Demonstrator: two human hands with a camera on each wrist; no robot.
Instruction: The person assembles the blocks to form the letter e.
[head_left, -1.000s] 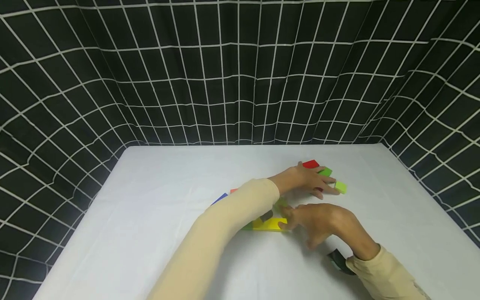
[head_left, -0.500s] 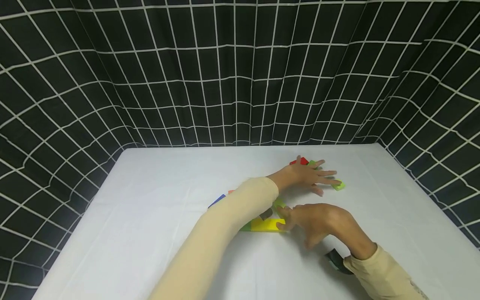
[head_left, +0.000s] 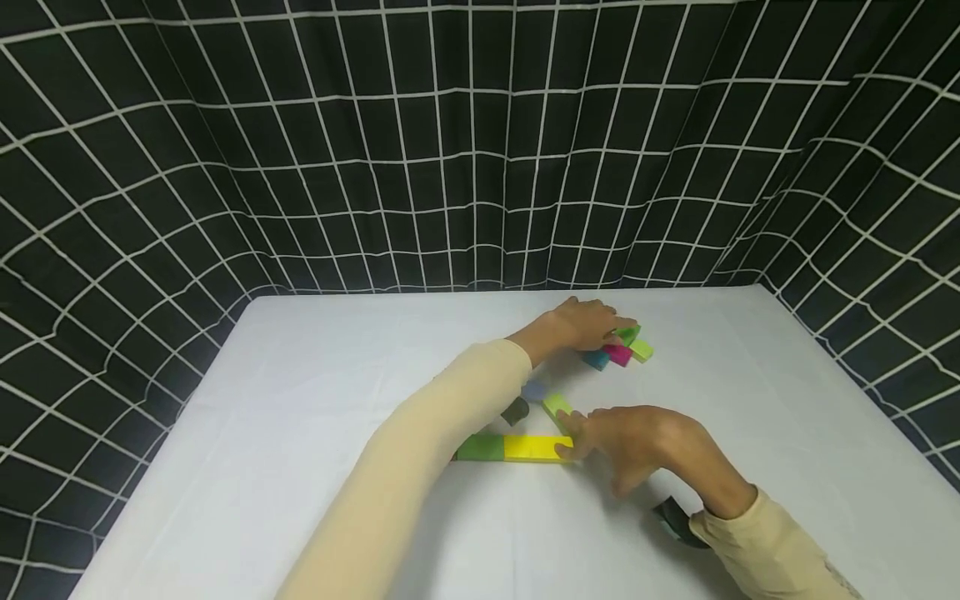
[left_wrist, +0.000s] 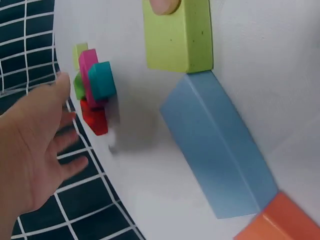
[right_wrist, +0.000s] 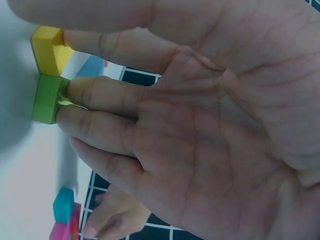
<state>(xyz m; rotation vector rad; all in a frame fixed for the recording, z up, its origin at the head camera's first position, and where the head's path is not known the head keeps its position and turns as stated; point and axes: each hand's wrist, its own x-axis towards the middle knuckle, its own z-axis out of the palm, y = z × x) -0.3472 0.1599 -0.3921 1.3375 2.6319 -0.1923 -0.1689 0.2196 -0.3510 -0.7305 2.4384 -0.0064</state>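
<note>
A flat white table (head_left: 300, 400) is backed by a black curtain with a white grid (head_left: 457, 125). Right hand (head_left: 637, 442): fingers extended, touching a yellow rectangular block (head_left: 531, 449) and a lime-green rectangular block (head_left: 556, 407). Left hand (head_left: 579, 323): fingers loosely extended beside a magenta block (head_left: 618, 355). Since half a second ago, its spread has narrowed; a small pale-green block (head_left: 642, 350) has shifted leftward, beside the magenta one.

Lab-like staged setting, black curtain (head_left: 375, 71) with white grid lines around a plain white table (head_left: 300, 367)
</note>
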